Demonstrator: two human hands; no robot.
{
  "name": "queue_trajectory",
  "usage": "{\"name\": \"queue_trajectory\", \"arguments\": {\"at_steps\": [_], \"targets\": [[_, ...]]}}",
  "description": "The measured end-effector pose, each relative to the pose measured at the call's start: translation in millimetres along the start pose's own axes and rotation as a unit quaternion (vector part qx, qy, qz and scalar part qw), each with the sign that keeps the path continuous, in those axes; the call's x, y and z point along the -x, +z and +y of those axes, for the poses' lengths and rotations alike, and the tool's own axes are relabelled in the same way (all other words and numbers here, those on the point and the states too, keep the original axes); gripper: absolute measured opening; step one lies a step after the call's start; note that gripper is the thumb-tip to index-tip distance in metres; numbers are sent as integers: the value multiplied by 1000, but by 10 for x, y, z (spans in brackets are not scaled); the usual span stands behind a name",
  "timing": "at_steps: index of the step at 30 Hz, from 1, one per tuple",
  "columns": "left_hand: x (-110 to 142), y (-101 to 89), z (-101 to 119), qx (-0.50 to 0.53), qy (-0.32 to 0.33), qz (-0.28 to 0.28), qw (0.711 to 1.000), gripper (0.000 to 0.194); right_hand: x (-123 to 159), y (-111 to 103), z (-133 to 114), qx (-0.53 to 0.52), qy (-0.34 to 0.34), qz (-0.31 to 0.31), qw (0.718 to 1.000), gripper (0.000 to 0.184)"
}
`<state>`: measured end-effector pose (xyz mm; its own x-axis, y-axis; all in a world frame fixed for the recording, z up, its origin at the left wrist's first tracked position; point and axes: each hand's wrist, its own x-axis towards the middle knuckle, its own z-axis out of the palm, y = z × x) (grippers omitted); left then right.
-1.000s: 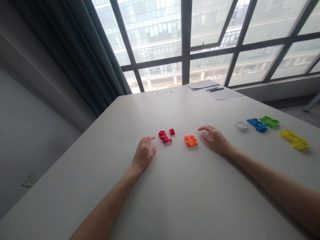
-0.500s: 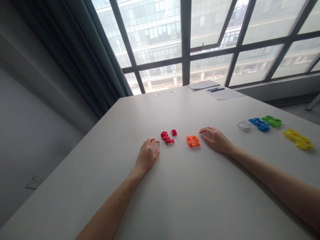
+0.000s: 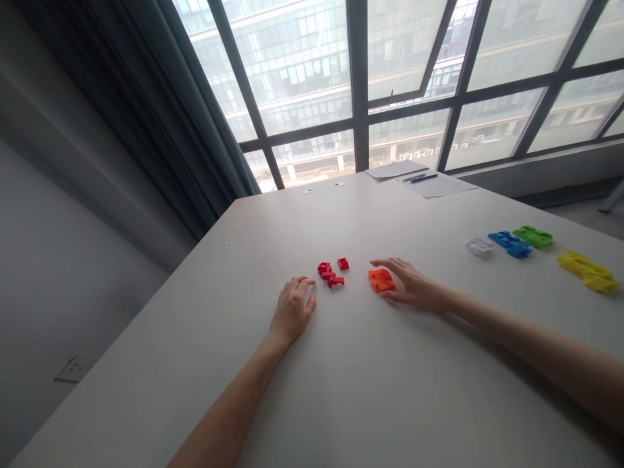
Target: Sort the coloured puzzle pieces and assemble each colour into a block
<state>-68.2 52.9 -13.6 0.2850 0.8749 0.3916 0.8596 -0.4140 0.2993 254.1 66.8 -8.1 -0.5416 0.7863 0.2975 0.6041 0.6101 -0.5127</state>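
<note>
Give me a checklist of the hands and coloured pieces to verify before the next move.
1. Right hand positioned around the flat, notched orange plastic piece: ok.
2. Right hand closed on it: not ok; a gap shows beside the forefinger.
3. Right thumb touching it: cannot tell.
4. Left hand holding nothing: ok.
5. Angular red plastic cluster in the left hand: not ok; it lies just beyond.
6. Chunky yellow plastic piece away from both hands: ok.
</note>
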Motion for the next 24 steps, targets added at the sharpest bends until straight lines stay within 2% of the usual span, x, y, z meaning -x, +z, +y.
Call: {"name": "queue_trajectory", "arguments": {"at_steps": [7, 10, 19, 24], "targets": [[-5, 13, -4, 4, -5, 2, 1000, 26, -172, -149, -4, -25, 55, -109, 992, 70], [-9, 10, -2, 3, -5, 0, 1000, 26, -215, -209, -17, -17, 62, -136, 989, 72], [-12, 7, 5, 0, -6, -7, 1000, 26, -234, -177, -34, 1, 58, -117, 991, 70], [-8, 4, 9, 1, -2, -7, 1000, 25, -88, -263, 25, 31, 47, -112, 992, 69]]}}
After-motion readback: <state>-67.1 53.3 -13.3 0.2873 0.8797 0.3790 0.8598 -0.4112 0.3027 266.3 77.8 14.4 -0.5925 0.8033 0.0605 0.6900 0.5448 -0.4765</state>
